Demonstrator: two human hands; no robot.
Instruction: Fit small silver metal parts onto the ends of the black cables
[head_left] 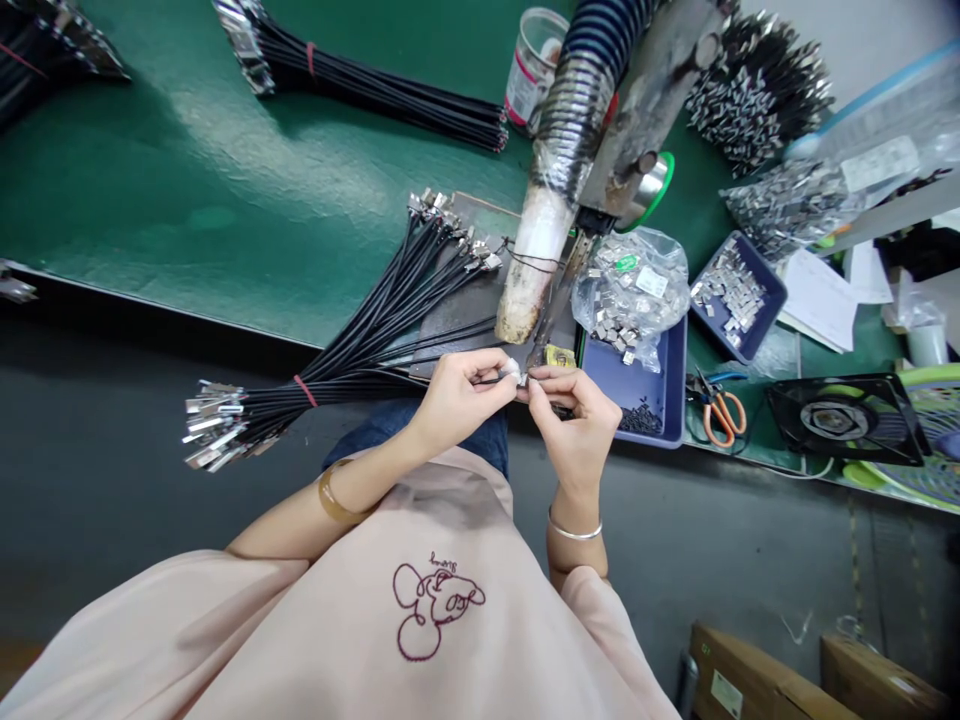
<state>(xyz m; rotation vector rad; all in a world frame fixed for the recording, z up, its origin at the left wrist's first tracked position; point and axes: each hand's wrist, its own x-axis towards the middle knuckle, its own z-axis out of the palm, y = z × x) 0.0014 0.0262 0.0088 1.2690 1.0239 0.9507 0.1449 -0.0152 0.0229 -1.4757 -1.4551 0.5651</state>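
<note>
My left hand [466,392] is closed in a pinch at the table's front edge, with something white on a fingertip. It grips the end of a black cable. Close beside it, my right hand [574,408] pinches at the same spot; a small pale piece shows between the fingertips, too small to name. A bundle of black cables [360,318], tied with a red band and tipped with metal connectors, runs from the lower left up to a grey board [465,300]. Just above my hands comes down the pale nozzle [521,300] of a ribbed hose.
Right of my hands stands a blue tray [675,400] with a bag of metal connectors [637,280] and small black pieces. Further right are a smaller tray [739,345], orange-handled cutters [724,418] and a black fan [847,420]. Another cable bundle [382,90] lies behind.
</note>
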